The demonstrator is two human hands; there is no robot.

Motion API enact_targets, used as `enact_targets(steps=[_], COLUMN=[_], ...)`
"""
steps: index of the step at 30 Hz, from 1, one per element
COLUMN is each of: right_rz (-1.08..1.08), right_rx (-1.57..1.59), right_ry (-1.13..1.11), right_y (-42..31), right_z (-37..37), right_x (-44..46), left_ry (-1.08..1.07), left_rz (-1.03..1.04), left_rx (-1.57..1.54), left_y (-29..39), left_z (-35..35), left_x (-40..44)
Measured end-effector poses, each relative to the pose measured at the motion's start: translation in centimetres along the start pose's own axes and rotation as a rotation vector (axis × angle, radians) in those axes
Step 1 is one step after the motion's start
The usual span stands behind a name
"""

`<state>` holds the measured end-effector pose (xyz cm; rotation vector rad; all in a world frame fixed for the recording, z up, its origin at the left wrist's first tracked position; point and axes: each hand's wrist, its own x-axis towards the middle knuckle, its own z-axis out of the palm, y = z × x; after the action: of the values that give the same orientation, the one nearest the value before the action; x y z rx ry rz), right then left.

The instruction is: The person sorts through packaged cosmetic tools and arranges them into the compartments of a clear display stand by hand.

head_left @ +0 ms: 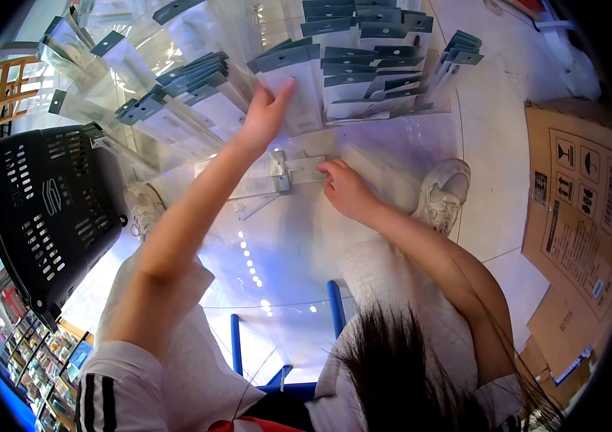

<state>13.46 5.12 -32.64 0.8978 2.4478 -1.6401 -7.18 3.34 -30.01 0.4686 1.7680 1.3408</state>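
Observation:
My left hand (266, 119) is closed on the left edge of a packet with a dark header (295, 86), its thumb on the front face and the other fingers partly hidden. The packet stands upright among others like it. Lower down, my right hand (349, 193) has its fingers curled at the right end of a small flat packet (307, 170) lying low between my feet. Beside that, to the left, lies a longer clear-and-white packet (252, 186) with a shiny piece at its end.
Rows of dark-headed packets (374, 79) stand ahead, more (191, 86) to the left. A black perforated basket (54, 194) is on the left, a printed cardboard box (572, 201) on the right. Blue stool legs (335, 306) show below, between my legs. My shoes (444, 194) flank the floor.

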Motion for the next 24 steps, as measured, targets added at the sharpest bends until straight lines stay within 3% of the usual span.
enact_targets(steps=[3,4,6,9,12,15,16,24], right_rz=[0.09,0.09,0.087,0.095,0.106,0.123,0.139,0.117], right_rx=[0.032,0.053,0.095,0.066,0.126,0.09,0.103,0.147], right_ry=[0.059,0.068,0.086,0.048,0.032,0.038,0.038,0.035], right_y=[0.4,0.8,1.4,1.1,0.7,1.3,1.4,1.4], right_z=[0.2,0.3,0.6,0.3,0.1,-0.3,-0.4,-0.5], right_x=[-0.4,-0.4,-0.2,0.0,-0.5,-1.1,-1.1,-0.8], left_ry=[-0.106,-0.072,-0.233,-0.548,-0.36,-0.312,-0.271,-0.417], left_rz=[0.269,0.25,0.458,0.498,0.459,0.507,0.624,0.612], left_rx=[-0.034,0.341,0.739,1.11,1.609,1.556,1.585,1.452], left_y=[-1.6,-1.3,-1.2,-2.9,-7.4,-8.9,-9.0,-6.9], left_z=[-1.1,-2.2,-3.7,-6.0,-8.4,-9.5,-9.7,-11.5], left_x=[-1.9,-4.0,-8.0,-11.2,-11.6,-11.4,-10.9,-8.1])
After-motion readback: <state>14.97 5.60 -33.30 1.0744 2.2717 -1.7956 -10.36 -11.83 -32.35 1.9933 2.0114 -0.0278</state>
